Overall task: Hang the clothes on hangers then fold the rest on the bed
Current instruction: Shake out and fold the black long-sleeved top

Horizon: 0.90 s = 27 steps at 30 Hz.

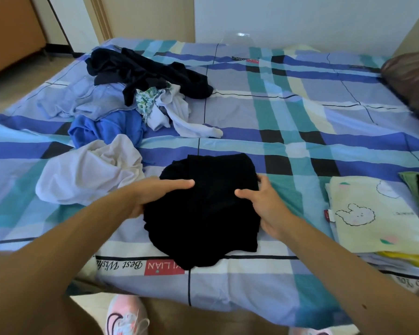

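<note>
Black garment (203, 209) sits right in front of the person, near the foot edge of the bed (300, 112), already folded down to a thick dark bundle.

From the head view, which is all we get: the bundle's long axis runs away from the person, near end over the printed band of the sheet, far end pointing up the bed. The hands bracket it across the short way. The left hand (155, 192) has the left edge, thumb laid flat over the top, fingers out of sight under the cloth. The right hand (264, 204) has the right edge, thumb on top pointing inward, fingers curled round the far corner. Both are clamped on the cloth, neither is free.

Now the layout that matters. Off to the right, near the same edge of the bed, lies a folded stack (373, 218) with a rabbit print on top. The right hand is the nearer one to it. Off to the left, a crumpled white garment (87, 175) lies just beside the left hand, and beyond it the unfolded pile (136, 93) waits.

My read: the fold looks about done, and the bundle wants to travel sideways to the right, level, with the right hand leading.
</note>
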{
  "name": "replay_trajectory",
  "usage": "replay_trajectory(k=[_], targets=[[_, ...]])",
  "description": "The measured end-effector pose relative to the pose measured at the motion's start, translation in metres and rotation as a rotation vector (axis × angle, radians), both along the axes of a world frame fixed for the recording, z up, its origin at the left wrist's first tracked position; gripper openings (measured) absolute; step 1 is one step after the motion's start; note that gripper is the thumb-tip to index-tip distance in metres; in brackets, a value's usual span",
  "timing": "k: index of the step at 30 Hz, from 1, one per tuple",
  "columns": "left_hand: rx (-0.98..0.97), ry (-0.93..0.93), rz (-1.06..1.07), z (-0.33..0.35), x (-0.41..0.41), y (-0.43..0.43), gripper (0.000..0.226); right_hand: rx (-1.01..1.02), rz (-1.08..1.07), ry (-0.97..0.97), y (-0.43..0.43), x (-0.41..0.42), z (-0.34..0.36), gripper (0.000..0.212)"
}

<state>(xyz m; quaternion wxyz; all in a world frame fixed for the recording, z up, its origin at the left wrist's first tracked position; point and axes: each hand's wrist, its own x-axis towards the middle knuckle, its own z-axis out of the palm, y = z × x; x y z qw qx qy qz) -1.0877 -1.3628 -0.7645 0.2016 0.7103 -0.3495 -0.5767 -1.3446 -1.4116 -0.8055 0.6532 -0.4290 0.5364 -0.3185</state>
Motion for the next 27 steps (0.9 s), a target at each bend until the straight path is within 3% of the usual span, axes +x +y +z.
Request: replay_trajectory(k=[2,3,6,10,19,23,27], targets=[[-0.099,0.049,0.068,-0.006,-0.017,0.005,0.068,-0.112,0.070,0.099,0.002,0.000,0.004,0.101],[-0.165,0.070,0.108,-0.010,-0.025,0.005,0.062,-0.169,0.116,0.144,0.004,-0.002,0.008,0.106],[-0.346,0.052,0.196,-0.015,-0.044,0.003,0.056,-0.309,0.220,0.153,0.011,-0.010,0.026,0.094],[-0.507,0.066,0.170,0.009,-0.081,-0.003,0.053,-0.411,0.200,0.218,0.012,-0.043,0.065,0.078],[-0.612,0.414,-0.035,0.093,-0.286,-0.051,0.023,-0.489,-0.114,0.270,0.002,-0.251,0.172,0.076],[-0.578,0.535,-0.156,0.116,-0.393,-0.081,0.039,-0.440,-0.248,0.309,0.009,-0.355,0.206,0.069],[-0.438,0.545,-0.274,0.119,-0.486,-0.109,0.084,-0.393,-0.380,0.380,0.007,-0.451,0.200,0.063]])
